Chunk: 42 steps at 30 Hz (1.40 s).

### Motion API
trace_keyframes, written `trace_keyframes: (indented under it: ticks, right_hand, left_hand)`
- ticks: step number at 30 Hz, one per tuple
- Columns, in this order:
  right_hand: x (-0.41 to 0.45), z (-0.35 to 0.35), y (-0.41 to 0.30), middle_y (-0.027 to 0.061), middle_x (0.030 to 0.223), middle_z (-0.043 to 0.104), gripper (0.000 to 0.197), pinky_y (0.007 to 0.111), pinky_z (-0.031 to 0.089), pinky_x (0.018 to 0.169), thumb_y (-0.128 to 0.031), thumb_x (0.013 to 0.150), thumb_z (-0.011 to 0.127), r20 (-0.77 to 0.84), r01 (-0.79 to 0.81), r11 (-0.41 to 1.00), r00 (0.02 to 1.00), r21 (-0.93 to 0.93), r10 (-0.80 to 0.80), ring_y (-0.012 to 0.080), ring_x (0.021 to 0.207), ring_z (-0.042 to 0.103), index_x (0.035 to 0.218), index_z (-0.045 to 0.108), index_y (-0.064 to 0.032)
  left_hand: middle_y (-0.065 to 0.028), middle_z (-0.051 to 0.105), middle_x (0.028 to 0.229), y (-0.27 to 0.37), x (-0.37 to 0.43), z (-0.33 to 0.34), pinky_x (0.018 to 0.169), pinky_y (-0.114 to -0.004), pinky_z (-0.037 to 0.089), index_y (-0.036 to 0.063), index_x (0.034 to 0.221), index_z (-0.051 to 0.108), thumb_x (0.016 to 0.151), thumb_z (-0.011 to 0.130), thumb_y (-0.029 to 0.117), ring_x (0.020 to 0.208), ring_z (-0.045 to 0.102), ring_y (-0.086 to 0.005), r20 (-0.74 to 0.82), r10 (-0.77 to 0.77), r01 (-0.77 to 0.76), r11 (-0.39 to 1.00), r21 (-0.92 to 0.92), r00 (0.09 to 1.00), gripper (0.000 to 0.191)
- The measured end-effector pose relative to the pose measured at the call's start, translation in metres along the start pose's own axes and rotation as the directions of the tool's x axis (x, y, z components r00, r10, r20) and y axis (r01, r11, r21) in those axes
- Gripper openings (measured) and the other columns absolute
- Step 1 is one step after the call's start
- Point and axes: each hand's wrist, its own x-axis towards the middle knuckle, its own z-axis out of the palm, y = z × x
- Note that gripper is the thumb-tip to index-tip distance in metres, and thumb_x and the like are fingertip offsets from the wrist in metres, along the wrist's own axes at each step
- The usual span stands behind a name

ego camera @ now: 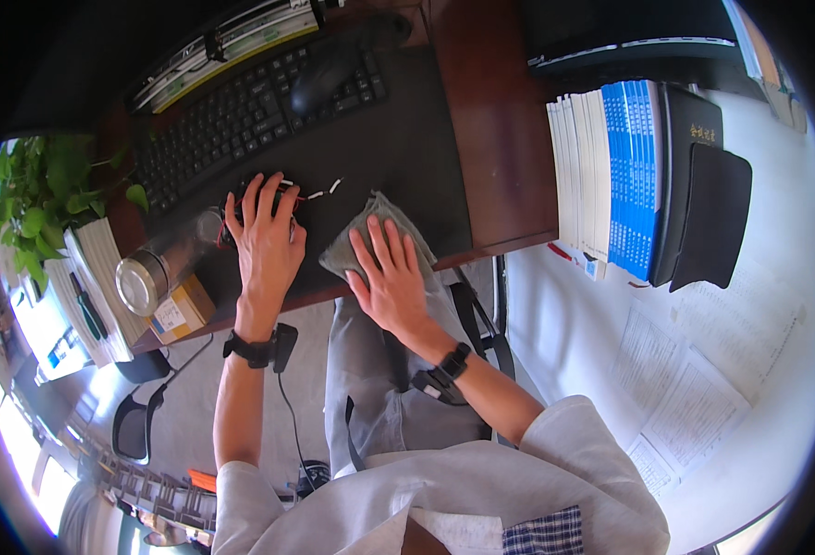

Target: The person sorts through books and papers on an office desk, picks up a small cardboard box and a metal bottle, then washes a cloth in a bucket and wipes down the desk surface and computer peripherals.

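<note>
My left hand (265, 239) is curled from above over a dark object with thin red wires (221, 236), which it mostly hides. White-sleeved wire ends (325, 189) stick out past its fingertips onto the black desk mat (418, 139). My right hand (391, 277) lies flat, fingers slightly apart, on a folded grey cloth (343, 244) at the mat's front edge. A clear bottle with a metal lid (138, 284) lies or leans left of my left hand.
Beyond my hands are a black keyboard (255, 114) and a dark mouse (303, 90). A small yellow-and-white box (182, 310), a paper stack with a screwdriver (88, 309) and a leafy plant (40, 201) stand left. Books and black folders (632, 180) stand in a row right of the wooden desk (501, 139).
</note>
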Motion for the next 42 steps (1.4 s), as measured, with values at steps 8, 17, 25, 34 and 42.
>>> trace_keyframes:
  ticks: [8, 17, 25, 34, 42]
  right_hand:
    - [0.076, -0.045, 0.102, 0.0202, 0.160, 0.032, 0.057, 0.057, 0.023, 0.119, -0.034, 0.100, 0.049, -0.276, -0.236, 0.959, 0.943, -0.159, 0.186, 0.0430, 0.146, 0.031, 0.152, 0.042, -0.0117]
    - [0.158, -0.046, 0.105, 0.0221, 0.156, 0.037, 0.057, 0.054, 0.027, 0.118, -0.033, 0.098, 0.053, -0.367, -0.023, 0.992, 0.930, -0.127, -0.026, 0.0422, 0.143, 0.035, 0.149, 0.046, -0.0080]
    - [0.051, -0.064, 0.091, 0.0158, 0.161, 0.032, 0.061, 0.052, 0.029, 0.117, -0.037, 0.097, 0.057, 0.030, 0.070, 0.993, 0.997, -0.093, -0.068, 0.0373, 0.145, 0.034, 0.152, 0.043, -0.0135]
    - [0.071, -0.066, 0.102, 0.0176, 0.160, 0.033, 0.064, 0.054, 0.029, 0.117, -0.038, 0.095, 0.061, -0.065, -0.022, 0.999, 0.998, -0.035, 0.020, 0.0402, 0.145, 0.035, 0.151, 0.045, -0.0134]
    - [0.123, -0.067, 0.099, 0.0227, 0.159, 0.032, 0.062, 0.057, 0.027, 0.117, -0.036, 0.098, 0.055, -0.178, -0.061, 0.994, 0.983, -0.087, 0.045, 0.0439, 0.144, 0.033, 0.150, 0.043, -0.0061]
  left_hand:
    - [-0.0088, 0.052, 0.139, -0.001, -0.003, -0.002, 0.119, -0.057, 0.022, 0.0085, 0.122, 0.064, 0.077, 0.067, 0.004, 0.139, 0.041, -0.0304, 0.024, -0.015, 0.015, 1.000, 0.009, 1.000, 0.045]
    - [-0.0118, 0.050, 0.140, 0.023, 0.031, -0.023, 0.117, -0.055, 0.025, 0.0089, 0.124, 0.062, 0.067, 0.086, 0.020, 0.138, 0.040, -0.0331, 0.059, -0.054, 0.055, 0.998, -0.025, 0.997, 0.063]
    - [-0.0155, 0.041, 0.149, 0.017, 0.119, -0.025, 0.114, -0.054, 0.028, 0.0108, 0.148, 0.039, 0.054, 0.095, 0.023, 0.140, 0.039, -0.0347, -0.082, -0.068, 0.060, 0.994, -0.086, 0.994, 0.110]
    - [-0.0198, 0.039, 0.150, 0.002, 0.167, -0.018, 0.119, -0.060, 0.025, 0.0210, 0.160, 0.017, 0.049, 0.098, 0.025, 0.143, 0.035, -0.0367, 0.223, 0.026, -0.032, 0.999, 0.021, 0.975, 0.137]
    - [-0.0235, 0.045, 0.142, 0.002, 0.178, -0.020, 0.116, -0.053, 0.032, 0.0200, 0.156, 0.027, 0.051, 0.093, 0.025, 0.137, 0.042, -0.0388, 0.186, 0.104, -0.117, 0.991, 0.063, 0.977, 0.124]
